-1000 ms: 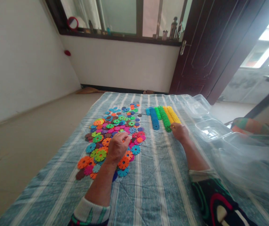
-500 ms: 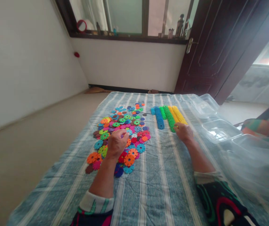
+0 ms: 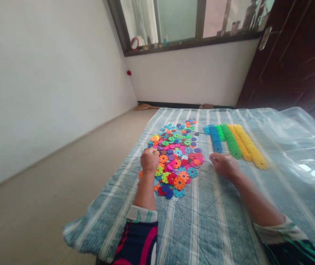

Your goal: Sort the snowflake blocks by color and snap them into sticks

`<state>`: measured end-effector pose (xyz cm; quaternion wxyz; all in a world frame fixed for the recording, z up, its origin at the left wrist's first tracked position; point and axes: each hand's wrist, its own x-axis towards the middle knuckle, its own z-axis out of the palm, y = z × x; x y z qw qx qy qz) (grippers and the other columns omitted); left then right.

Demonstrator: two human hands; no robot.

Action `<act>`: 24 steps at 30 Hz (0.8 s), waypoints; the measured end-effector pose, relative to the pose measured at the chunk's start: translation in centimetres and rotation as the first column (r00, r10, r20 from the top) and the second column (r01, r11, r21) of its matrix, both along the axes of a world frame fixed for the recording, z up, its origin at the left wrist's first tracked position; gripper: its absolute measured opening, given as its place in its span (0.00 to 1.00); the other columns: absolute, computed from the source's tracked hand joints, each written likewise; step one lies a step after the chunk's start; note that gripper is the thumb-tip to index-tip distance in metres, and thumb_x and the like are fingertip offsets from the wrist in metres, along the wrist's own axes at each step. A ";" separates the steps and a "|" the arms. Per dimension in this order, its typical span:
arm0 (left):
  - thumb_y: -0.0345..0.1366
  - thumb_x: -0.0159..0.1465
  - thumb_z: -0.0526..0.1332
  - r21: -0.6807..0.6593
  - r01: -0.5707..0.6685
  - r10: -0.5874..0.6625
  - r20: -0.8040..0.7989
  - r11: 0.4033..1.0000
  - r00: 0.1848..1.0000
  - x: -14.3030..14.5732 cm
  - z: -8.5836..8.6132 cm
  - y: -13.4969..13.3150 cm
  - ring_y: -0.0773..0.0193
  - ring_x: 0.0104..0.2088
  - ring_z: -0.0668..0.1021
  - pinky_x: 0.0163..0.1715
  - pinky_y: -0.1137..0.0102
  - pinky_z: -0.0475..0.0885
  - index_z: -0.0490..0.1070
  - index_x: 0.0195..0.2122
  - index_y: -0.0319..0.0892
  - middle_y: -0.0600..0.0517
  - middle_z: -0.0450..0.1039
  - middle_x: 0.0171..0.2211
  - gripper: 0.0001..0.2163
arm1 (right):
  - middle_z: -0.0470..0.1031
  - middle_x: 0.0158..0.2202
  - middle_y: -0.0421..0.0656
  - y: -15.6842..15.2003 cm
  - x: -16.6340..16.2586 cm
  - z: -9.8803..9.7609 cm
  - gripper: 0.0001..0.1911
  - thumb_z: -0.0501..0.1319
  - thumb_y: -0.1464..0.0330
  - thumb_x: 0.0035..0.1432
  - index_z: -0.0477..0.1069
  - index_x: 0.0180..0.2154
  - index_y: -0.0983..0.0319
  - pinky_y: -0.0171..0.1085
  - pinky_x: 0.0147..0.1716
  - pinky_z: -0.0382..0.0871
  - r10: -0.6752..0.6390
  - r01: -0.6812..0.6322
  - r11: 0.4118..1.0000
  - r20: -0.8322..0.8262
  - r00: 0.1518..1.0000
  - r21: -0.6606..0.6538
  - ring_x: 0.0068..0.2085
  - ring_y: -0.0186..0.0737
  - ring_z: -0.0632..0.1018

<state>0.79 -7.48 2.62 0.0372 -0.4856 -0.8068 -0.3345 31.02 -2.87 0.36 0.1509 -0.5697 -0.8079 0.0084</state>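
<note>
A heap of colourful notched plastic discs [image 3: 179, 183] lies spread on the striped cloth. At its left edge is my left hand [image 3: 149, 161], fingers curled closed among the discs; a bit of green shows by the fingertips, but I cannot tell if it is held. My right hand [image 3: 226, 166] is just below the blue row of overlapping discs [image 3: 216, 140], thumb and fingers pressed together; anything between them is too small to make out. Beside the blue row lie a green row [image 3: 230, 141] and a yellow row [image 3: 250, 147], with shorter or partly covered rows between.
Clear plastic boxes [image 3: 310, 165] stand along the right of the cloth-covered table [image 3: 201, 228]. The table's left edge drops to a bare floor [image 3: 63, 198]. Beyond the far edge are a wall, a window ledge [image 3: 190, 48] and a dark door [image 3: 290, 62].
My view has swung, so the scene sits further right. My right hand has moved left from the yellow row to below the blue row. My left hand has shifted to the heap's left edge.
</note>
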 end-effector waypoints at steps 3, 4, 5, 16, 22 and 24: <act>0.32 0.57 0.54 -0.022 0.038 -0.040 -0.059 0.999 0.997 0.8 0.0 0.2 0.61 0.36 0.77 0.40 0.71 0.68 0.77 0.28 0.40 0.47 0.78 0.32 0.11 | 0.80 0.34 0.42 -0.5 -0.6 -0.2 0.15 0.51 0.63 0.63 0.76 0.39 0.56 0.34 0.27 0.54 0.039 -0.039 0.999 -0.004 0.999 0.021 0.34 0.39 0.78; 0.31 0.58 0.54 -0.021 0.055 -0.057 -0.077 0.998 0.995 1.0 0.0 0.2 0.61 0.37 0.77 0.40 0.71 0.68 0.77 0.28 0.40 0.47 0.78 0.32 0.11 | 0.80 0.34 0.42 -0.6 -0.7 -0.3 0.15 0.51 0.63 0.63 0.76 0.38 0.56 0.34 0.28 0.54 0.055 -0.055 0.998 -0.006 0.998 0.024 0.34 0.39 0.78; 0.31 0.58 0.54 -0.018 0.072 -0.073 -0.093 0.997 0.993 1.2 -0.1 0.2 0.60 0.37 0.77 0.41 0.70 0.68 0.77 0.28 0.41 0.47 0.78 0.32 0.11 | 0.80 0.34 0.42 -0.6 -0.8 -0.4 0.15 0.51 0.64 0.63 0.76 0.38 0.56 0.34 0.28 0.55 0.071 -0.071 0.997 -0.010 0.997 0.023 0.35 0.40 0.78; 0.29 0.56 0.54 0.062 -0.029 0.034 -0.072 0.998 0.997 -0.7 -0.1 -0.2 0.58 0.40 0.78 0.44 0.68 0.70 0.78 0.34 0.40 0.45 0.79 0.37 0.13 | 0.80 0.41 0.42 -0.5 -0.8 -0.9 0.13 0.54 0.64 0.61 0.76 0.42 0.55 0.34 0.34 0.65 0.059 -0.061 0.998 -0.089 0.994 -0.021 0.42 0.42 0.79; 0.31 0.57 0.54 -0.025 -0.190 0.190 -0.004 0.981 0.982 -2.4 0.1 -1.0 0.56 0.41 0.79 0.42 0.68 0.70 0.79 0.35 0.42 0.45 0.80 0.38 0.13 | 0.81 0.37 0.41 -0.2 -0.6 -1.5 0.12 0.56 0.64 0.60 0.76 0.42 0.55 0.35 0.33 0.66 0.052 -0.054 0.999 -0.154 0.987 -0.006 0.40 0.42 0.80; 0.35 0.58 0.55 -0.112 -0.152 0.149 -0.040 0.982 0.988 -2.2 0.0 -0.9 0.56 0.41 0.79 0.42 0.68 0.70 0.79 0.34 0.42 0.45 0.80 0.37 0.12 | 0.81 0.36 0.41 -0.2 -0.5 -1.7 0.12 0.56 0.64 0.60 0.76 0.42 0.55 0.35 0.34 0.66 0.057 -0.057 0.998 -0.161 0.985 0.004 0.39 0.42 0.80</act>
